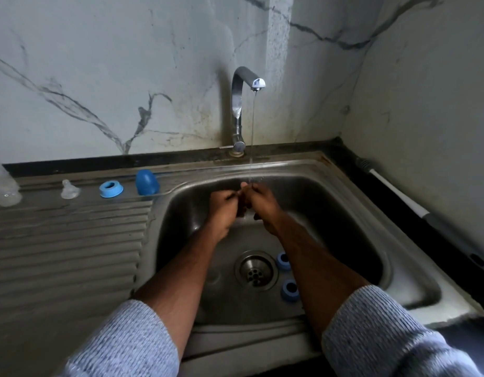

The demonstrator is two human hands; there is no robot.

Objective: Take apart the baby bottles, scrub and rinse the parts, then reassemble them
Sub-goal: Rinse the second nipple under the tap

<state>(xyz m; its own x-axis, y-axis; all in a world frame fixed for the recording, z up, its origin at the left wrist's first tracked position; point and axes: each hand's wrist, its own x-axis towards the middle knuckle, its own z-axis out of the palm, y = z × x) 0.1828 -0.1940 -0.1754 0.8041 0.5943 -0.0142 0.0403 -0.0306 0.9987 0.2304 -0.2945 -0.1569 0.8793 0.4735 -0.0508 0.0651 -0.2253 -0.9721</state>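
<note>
A: Grey sleeves (121,341) are seen nearest; beyond the drain (256,270), the left hand (221,210) and right hand (262,205) are held curled together under the tap (242,104). What is gripped cannot be told.

B: Rinsing is judged underway. Two blue rings (283,260) are left right of the drain; a teat (69,189), ring (111,189) and cap (147,182) are laid far left. No writing is legible.

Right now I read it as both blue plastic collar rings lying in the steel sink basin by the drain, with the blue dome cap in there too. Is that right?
Not quite. The blue dome cap stands on the ribbed steel drainboard, left of the steel sink basin. The two blue plastic collar rings do lie by the drain, as the head view shows.
</note>
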